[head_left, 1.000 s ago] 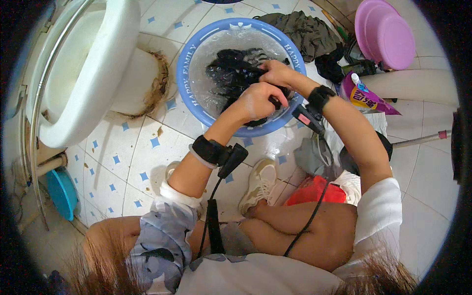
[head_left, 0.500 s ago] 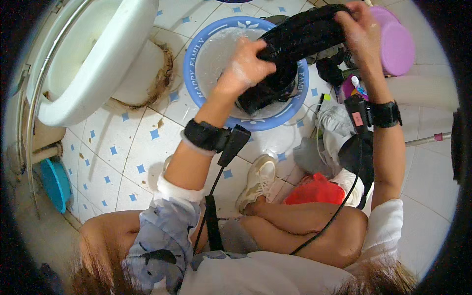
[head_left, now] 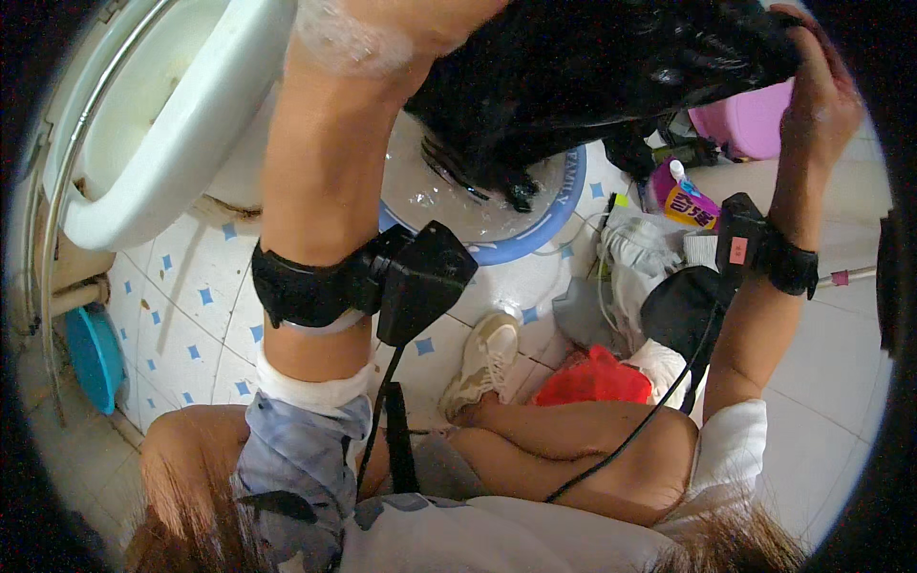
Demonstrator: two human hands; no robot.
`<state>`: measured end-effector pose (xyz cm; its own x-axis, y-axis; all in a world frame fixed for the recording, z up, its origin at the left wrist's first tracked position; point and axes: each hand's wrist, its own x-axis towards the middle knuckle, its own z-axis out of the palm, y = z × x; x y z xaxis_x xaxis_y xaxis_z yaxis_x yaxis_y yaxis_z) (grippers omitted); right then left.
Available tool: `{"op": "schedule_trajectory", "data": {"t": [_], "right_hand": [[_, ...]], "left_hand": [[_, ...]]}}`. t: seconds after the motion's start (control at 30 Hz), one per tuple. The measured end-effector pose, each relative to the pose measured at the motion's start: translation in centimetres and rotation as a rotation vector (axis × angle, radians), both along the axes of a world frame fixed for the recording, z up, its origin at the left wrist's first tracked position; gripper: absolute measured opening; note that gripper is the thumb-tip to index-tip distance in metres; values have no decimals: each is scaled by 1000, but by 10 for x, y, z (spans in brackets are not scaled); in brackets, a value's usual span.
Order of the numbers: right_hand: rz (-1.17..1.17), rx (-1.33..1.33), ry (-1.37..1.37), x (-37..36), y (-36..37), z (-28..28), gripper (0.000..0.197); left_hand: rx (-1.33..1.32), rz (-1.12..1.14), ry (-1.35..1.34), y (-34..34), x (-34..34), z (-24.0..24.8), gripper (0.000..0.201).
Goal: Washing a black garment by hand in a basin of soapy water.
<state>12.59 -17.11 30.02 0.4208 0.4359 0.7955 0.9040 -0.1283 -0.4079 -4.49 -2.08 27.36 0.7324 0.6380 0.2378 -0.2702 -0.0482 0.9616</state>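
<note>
A wet black garment (head_left: 573, 86) is held up and spread between my two hands, with its lower edge hanging over a blue-rimmed washbasin (head_left: 521, 250). Cloudy, sudsy water shows inside the basin. My right hand (head_left: 821, 105) is closed on the garment's right edge. Foam coats my left hand (head_left: 382, 33) at the garment's upper left; the top of the picture cuts off its fingers, though the cloth hangs from that side too. Both wrists carry black strapped devices.
A white ceramic fixture (head_left: 181, 124) stands on the left, with a teal basin (head_left: 95, 358) below it. To the right lie a purple bottle (head_left: 686, 202), a pink container (head_left: 750, 119), grey cloth (head_left: 630, 258) and a red bag (head_left: 592, 377). The floor is patterned tile.
Both hands have risen and moved apart, lifting the black garment out of the basin toward me. Once bunched, the garment is now spread wide and covers the basin's far side.
</note>
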Motion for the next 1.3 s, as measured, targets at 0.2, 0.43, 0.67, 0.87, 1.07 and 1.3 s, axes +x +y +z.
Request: {"op": "schedule_trajectory", "data": {"t": [0.2, 0.43, 0.67, 0.87, 1.07, 1.3], "right_hand": [[37, -399, 352, 42, 9, -98, 14], [248, -744, 87, 13, 12, -225, 32], [318, -1199, -78, -17, 13, -297, 58], [383, -1474, 68, -8, 19, -325, 60], [544, -1379, 66, 18, 19, -358, 52], [156, -1612, 241, -4, 37, -300, 48]], "left_hand": [[663, 88, 271, 22, 29, -113, 17], [631, -364, 862, 7, 25, -228, 26], [856, -417, 1225, -14, 48, -262, 50], [640, -475, 1338, -19, 66, -295, 45], [752, -709, 1251, -13, 70, -369, 37], [694, -845, 1112, -1, 43, -309, 37]]}}
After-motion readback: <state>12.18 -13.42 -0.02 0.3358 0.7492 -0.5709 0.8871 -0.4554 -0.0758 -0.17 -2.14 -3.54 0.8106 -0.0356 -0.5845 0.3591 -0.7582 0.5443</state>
